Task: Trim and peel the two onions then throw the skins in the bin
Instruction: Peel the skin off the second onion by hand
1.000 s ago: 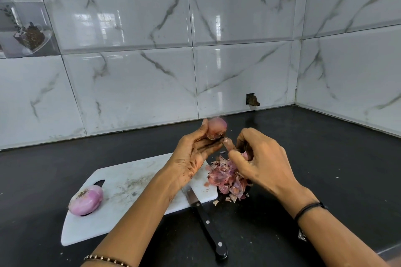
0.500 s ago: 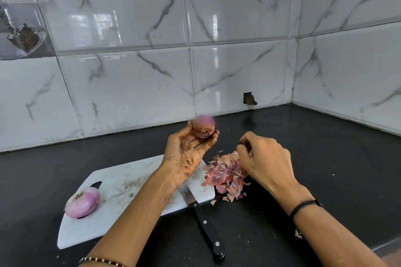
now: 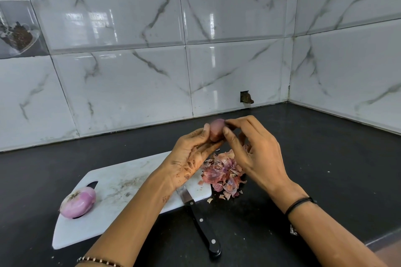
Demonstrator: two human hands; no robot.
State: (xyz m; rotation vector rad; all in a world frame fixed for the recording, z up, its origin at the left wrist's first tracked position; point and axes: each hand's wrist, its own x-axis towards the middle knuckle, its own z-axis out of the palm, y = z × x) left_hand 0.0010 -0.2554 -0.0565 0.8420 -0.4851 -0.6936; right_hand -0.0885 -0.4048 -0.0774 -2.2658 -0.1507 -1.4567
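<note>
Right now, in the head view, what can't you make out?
- held onion: motion-blurred and half covered by the left hand and right hand; whether any skin is left on it is unreadable.
- knife: most of the blade is hidden under the left wrist.
- cutting board: its handle slot is partly hidden by the second onion.
- bin: nowhere in frame.

Both bare forearms reach in from the near edge and meet mid-scene. The left hand [image 3: 191,158], palm turned up and speckled with brown flecks, cups a pinkish-purple round onion [image 3: 217,129] in its curled fingers. The right hand [image 3: 258,156], back toward the camera, meets it from the right, thumb and forefinger pinching the onion's top. A thin black cord band [image 3: 300,204] circles the right wrist, and a beaded bracelet [image 3: 97,260] the left forearm.
</note>
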